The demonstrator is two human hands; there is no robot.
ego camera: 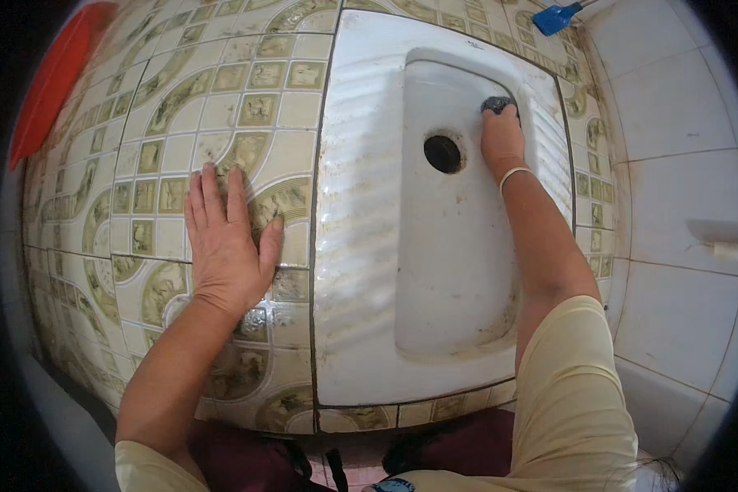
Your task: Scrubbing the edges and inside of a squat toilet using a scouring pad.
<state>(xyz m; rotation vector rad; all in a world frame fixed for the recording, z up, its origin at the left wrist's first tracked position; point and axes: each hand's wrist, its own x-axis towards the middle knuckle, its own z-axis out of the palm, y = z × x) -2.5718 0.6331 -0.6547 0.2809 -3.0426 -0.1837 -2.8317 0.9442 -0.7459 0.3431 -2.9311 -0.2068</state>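
Observation:
A white ceramic squat toilet pan (360,246) is set into the floor before me, with ribbed footrests on both sides and brownish stains in its basin. My right hand (502,136) grips a dark grey scouring pad (498,103), pressed against the basin's right inner wall near its far end. The round drain hole (443,154) lies just left of that hand, ringed with brown grime. My left hand (224,240) rests flat on the patterned floor tiles (178,154) left of the pan, fingers spread and holding nothing.
A red plastic object (58,86) stands at the far left. At the far right corner lies a blue brush or scoop head (555,18) with a handle. White wall tiles (676,203) rise close along the right side, with a short pale peg (729,251) sticking out.

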